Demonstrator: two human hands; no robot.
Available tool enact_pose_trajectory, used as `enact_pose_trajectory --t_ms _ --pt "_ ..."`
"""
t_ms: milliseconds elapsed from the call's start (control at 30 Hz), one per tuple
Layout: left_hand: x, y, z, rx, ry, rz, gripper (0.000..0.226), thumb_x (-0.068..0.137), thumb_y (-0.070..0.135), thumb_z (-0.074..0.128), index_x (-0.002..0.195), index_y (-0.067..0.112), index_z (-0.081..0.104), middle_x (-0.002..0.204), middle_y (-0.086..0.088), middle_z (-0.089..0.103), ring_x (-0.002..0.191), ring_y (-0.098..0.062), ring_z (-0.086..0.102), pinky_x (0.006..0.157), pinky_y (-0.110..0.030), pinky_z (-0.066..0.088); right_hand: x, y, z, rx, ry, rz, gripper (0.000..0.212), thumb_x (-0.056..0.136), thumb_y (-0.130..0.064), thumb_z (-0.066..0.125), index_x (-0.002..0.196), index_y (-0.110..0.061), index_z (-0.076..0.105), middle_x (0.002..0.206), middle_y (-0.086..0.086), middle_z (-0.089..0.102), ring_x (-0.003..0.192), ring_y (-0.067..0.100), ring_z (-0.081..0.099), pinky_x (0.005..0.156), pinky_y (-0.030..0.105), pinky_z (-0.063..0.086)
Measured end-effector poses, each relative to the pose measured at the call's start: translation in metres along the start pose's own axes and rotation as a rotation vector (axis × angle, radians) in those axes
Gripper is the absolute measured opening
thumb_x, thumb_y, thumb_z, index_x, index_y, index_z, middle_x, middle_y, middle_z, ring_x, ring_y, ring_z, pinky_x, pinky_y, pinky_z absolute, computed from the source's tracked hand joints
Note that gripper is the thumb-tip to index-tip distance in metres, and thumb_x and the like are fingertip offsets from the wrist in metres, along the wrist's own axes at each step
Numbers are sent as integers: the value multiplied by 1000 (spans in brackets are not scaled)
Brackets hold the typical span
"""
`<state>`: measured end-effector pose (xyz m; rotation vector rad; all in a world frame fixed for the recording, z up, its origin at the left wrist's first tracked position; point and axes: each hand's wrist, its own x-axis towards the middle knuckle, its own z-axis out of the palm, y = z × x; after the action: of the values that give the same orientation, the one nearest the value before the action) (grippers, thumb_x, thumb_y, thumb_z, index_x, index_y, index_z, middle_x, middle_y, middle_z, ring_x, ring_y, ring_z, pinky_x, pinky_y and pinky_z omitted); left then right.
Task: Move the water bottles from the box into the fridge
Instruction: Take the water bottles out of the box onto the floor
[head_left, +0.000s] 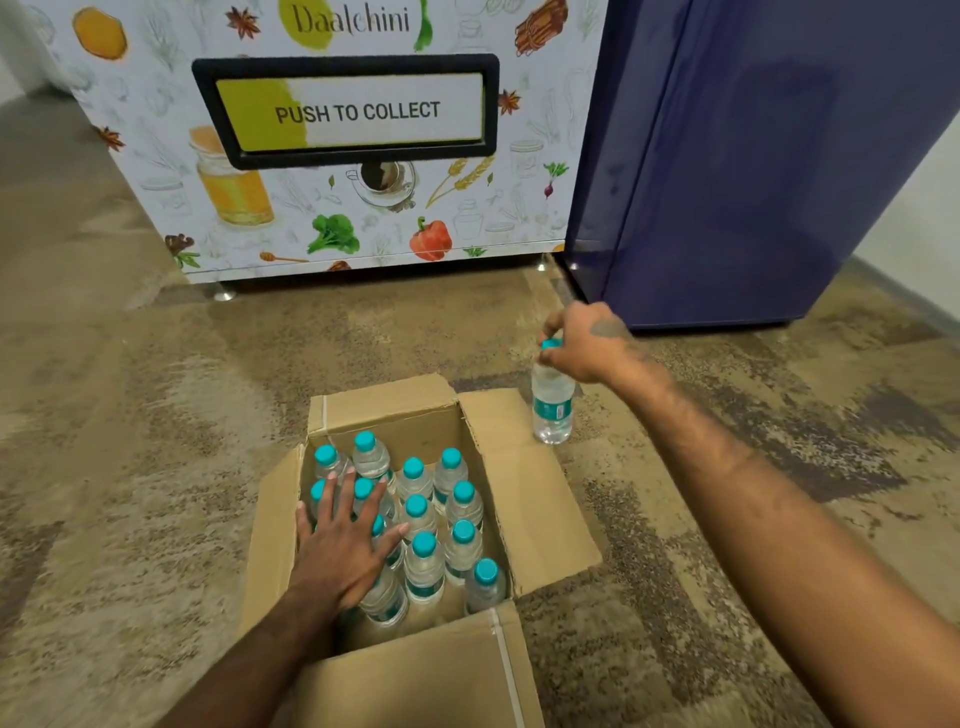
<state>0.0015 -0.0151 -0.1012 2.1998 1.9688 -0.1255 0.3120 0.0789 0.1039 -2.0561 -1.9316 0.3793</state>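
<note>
An open cardboard box (540, 499) sits on the floor, holding several clear water bottles (423, 566) with teal caps. My left hand (343, 540) lies flat, fingers spread, on the bottle tops at the box's left side. My right hand (584, 345) grips the cap of one bottle (551, 408) that stands upright on the floor just right of the box. The dark blue fridge (753, 171) stands at the upper right with its door closed.
A vending machine (337, 208) with a "PUSH TO COLLECT" flap stands directly behind the box, left of the fridge. The box's flaps stick out on all sides. Bare mottled concrete floor (130, 441) surrounds the box.
</note>
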Motion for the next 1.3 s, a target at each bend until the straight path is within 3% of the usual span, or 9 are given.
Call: enact_pose_trajectory --t_ms 233,400,533,800,1067,1133,1200,1267,1300 --pt "-2 -4 3 1 25 1 78 87 78 3 155 39 -1 165 -2 -11 150 -25 -16 118 -59 -4 9 30 93 -69 -69 61 12 82 -17 72 93 -20 69 98 2 66 91 18 59 76 27 50" --pt "0 -2 4 1 22 -2 78 87 77 2 155 39 -2 164 -2 -11 150 -25 -17 117 -59 -5 16 51 125 -80 -105 150 17 84 -15 71 101 -18 68 104 5 64 86 18 53 72 24 42" --pt "2 -2 5 1 28 0 78 87 78 2 155 40 -1 165 -2 -11 150 -25 -17 117 -59 -5 18 68 140 -105 -137 191 28 83 -19 75 109 -15 66 103 4 60 88 17 51 74 26 45" --pt "2 -4 5 9 42 7 78 88 77 2 155 39 -1 165 -3 -11 150 -25 -17 117 -59 -5 27 72 153 -102 -174 205 19 87 -14 69 105 -19 68 107 4 61 90 16 53 78 26 48" --pt "2 -4 4 2 38 5 77 88 77 2 155 39 -3 164 -3 -12 149 -25 -18 117 -59 -5 30 70 131 -165 -290 297 42 81 -13 71 122 -9 60 102 5 61 88 21 58 74 28 49" --pt "1 -4 4 6 35 5 77 88 78 2 155 39 -3 164 -3 -11 149 -25 -18 117 -59 -5 29 62 121 -203 -232 303 32 86 -12 66 117 -7 59 96 5 59 88 22 58 73 31 49" --pt "0 -4 4 -4 37 7 77 89 78 3 155 39 -2 165 -3 -10 150 -25 -17 117 -59 -5 27 47 115 -236 -19 227 20 93 -14 56 112 -8 62 96 6 62 87 21 59 72 31 50" --pt "-1 -4 3 -16 39 3 78 89 78 4 155 38 0 165 -4 -8 150 -26 -16 117 -60 -5 21 21 117 -130 192 47 22 96 -15 51 113 -13 64 102 7 64 89 21 60 75 29 49" --pt "-1 -4 3 -16 37 1 78 88 78 4 155 38 0 165 -4 -8 150 -26 -16 118 -60 -5 16 5 121 -71 198 -80 23 96 -17 51 115 -16 64 104 6 64 92 20 61 76 27 47"
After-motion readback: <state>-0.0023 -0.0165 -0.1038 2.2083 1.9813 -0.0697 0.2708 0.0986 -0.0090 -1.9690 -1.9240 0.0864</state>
